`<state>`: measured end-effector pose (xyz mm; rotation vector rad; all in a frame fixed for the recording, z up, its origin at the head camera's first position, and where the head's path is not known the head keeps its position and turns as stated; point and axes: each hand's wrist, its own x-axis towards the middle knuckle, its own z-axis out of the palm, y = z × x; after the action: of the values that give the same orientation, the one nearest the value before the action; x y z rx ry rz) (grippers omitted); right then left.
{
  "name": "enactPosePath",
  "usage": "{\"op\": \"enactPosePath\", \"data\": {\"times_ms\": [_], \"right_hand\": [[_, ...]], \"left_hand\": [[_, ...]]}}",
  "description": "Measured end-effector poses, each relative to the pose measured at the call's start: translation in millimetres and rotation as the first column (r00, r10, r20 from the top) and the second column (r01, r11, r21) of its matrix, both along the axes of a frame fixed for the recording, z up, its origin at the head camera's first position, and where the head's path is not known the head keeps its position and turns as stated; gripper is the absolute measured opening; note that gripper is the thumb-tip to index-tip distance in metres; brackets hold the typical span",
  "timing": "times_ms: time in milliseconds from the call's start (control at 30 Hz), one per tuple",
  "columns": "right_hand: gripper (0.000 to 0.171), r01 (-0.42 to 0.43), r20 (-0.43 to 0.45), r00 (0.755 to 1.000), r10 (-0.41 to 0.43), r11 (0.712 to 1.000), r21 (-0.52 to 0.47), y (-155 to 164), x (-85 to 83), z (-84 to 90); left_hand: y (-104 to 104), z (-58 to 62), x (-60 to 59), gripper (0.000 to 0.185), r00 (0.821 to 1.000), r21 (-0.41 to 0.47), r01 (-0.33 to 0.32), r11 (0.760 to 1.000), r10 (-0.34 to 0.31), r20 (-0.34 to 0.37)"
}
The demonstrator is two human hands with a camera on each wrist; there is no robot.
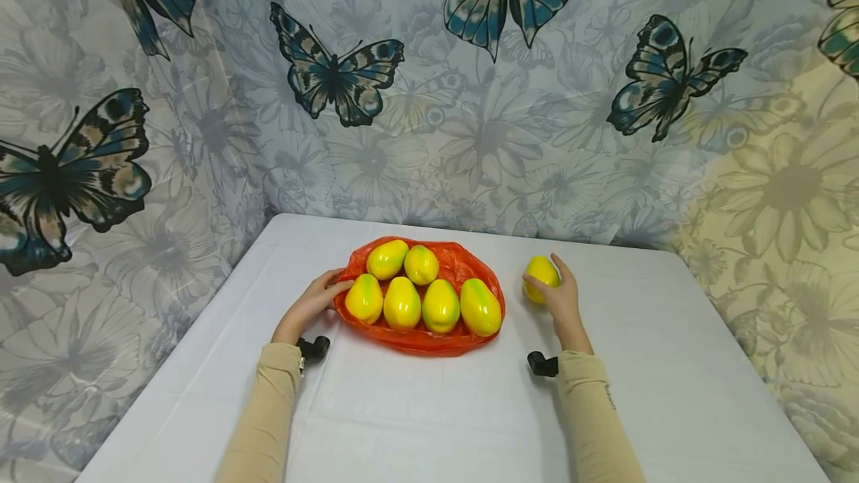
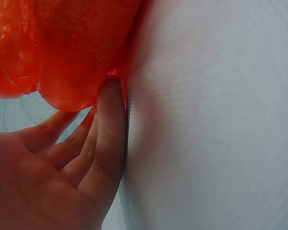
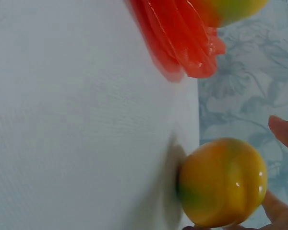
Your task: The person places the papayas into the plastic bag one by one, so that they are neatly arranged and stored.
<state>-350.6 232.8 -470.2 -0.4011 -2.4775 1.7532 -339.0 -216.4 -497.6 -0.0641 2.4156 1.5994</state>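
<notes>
A red plastic bag (image 1: 463, 259), spread like a shallow bowl, sits on the table with several glossy yellow-green mangoes (image 1: 403, 302) inside. Against the bag's left edge rests my left hand (image 1: 318, 300); in the left wrist view its fairly straight fingers (image 2: 110, 124) touch the red plastic (image 2: 81, 57) close to the tabletop. A single mango (image 1: 540, 279) lies on the table right of the bag. My right hand (image 1: 562, 295) is spread around it. In the right wrist view one digit (image 3: 285, 134) stands apart from this mango (image 3: 223, 182), while other fingers meet its lower side.
A white cloth covers the table (image 1: 429, 416). Behind it and at the sides hangs a butterfly-patterned wall covering (image 1: 470, 147). Black wrist cameras (image 1: 542, 364) sit at both cuffs.
</notes>
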Motion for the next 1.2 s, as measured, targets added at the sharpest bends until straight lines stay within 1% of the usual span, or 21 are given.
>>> {"op": "enactPosePath", "data": {"times_ms": [133, 300, 333, 367, 433, 533, 567, 633, 900, 1000, 1200], "right_hand": [[0.084, -0.011, 0.002, 1.000, 0.011, 1.000, 0.000, -1.2, -0.3, -5.9], [0.085, -0.020, -0.017, 1.000, 0.020, 1.000, 0.000, -1.2, -1.2, -9.9], [0.084, -0.016, -0.019, 1.000, 0.016, 1.000, 0.003, -1.2, -1.5, -10.4], [0.084, -0.012, -0.024, 1.000, 0.013, 1.000, 0.006, -1.3, -1.9, -11.0], [0.083, -0.004, -0.033, 0.999, 0.004, 1.000, 0.012, -1.3, -2.5, -12.2], [0.081, 0.010, -0.042, 0.999, -0.009, 1.000, 0.020, -1.3, -2.8, -13.9], [0.081, 0.014, -0.046, 0.999, -0.013, 1.000, 0.021, -1.2, -2.7, -14.2], [0.080, 0.024, -0.050, 0.998, -0.023, 1.000, 0.017, -1.1, -2.0, -13.9], [0.079, 0.061, -0.073, 0.996, -0.061, 0.998, -0.003, -0.3, 0.9, -9.7], [0.078, 0.069, -0.073, 0.995, -0.070, 0.998, -0.011, 0.0, 0.8, -8.1], [0.075, 0.079, -0.082, 0.993, -0.080, 0.997, -0.011, -0.6, -0.8, -3.6]], "left_hand": [[0.2, -0.3, 0.3, 0.072, 1.000, -0.002, 0.006, 1.000, -0.006, -0.002], [0.1, 0.6, 1.0, 0.071, 1.000, 0.005, 0.005, 1.000, -0.005, -0.002], [0.9, 4.7, 2.9, 0.070, 1.000, 0.008, 0.007, 1.000, -0.007, 0.004], [1.1, 6.5, 3.2, 0.069, 1.000, 0.012, 0.008, 1.000, -0.008, 0.007], [0.9, 7.2, 3.1, 0.069, 1.000, 0.019, 0.008, 1.000, -0.008, 0.005], [0.0, 6.6, 2.4, 0.068, 1.000, 0.016, 0.011, 1.000, -0.011, 0.001], [-1.1, 2.3, 0.5, 0.069, 1.000, 0.014, 0.008, 1.000, -0.008, -0.007], [-1.5, -0.3, -0.1, 0.069, 1.000, 0.006, 0.006, 1.000, -0.005, -0.016], [-0.8, 1.0, 0.8, 0.070, 1.000, 0.019, 0.004, 1.000, -0.004, -0.009], [0.0, 6.1, 3.3, 0.068, 1.000, 0.024, 0.012, 1.000, -0.011, -0.008], [4.7, 25.6, 13.7, 0.065, 0.999, 0.034, 0.032, 0.999, -0.032, 0.006]]}}
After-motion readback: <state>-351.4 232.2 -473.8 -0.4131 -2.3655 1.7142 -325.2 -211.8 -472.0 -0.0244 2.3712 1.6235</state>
